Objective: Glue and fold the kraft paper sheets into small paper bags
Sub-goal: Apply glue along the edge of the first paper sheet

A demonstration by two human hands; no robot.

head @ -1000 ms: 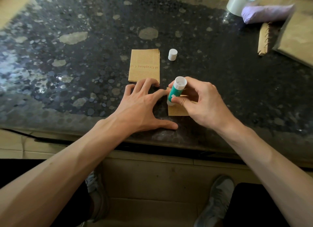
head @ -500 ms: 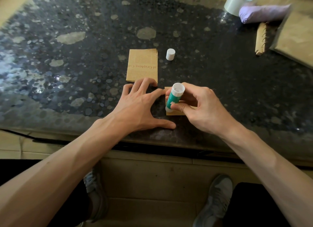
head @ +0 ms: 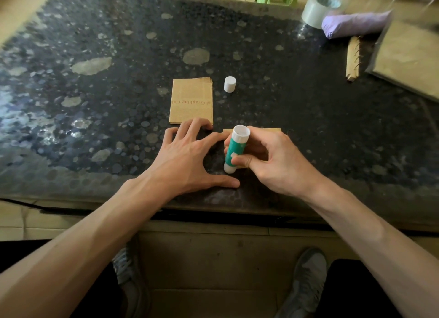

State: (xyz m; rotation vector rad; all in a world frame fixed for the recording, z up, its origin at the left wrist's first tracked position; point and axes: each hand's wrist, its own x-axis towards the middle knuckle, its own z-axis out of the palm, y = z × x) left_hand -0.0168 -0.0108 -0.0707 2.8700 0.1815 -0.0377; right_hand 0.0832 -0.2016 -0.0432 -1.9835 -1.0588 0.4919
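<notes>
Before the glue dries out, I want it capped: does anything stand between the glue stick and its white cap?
Nothing visible does. The white cap stands on bare tabletop straight beyond the glue stick in the right hand; the kraft stack lies left of that line.

The right hand (head: 268, 161) draws the glue stick (head: 235, 149) nearer the person, down the left edge of the small paper sheet (head: 268, 130). The sheet's far edge now shows beyond the fingers, and its near part is mostly hidden.
</notes>
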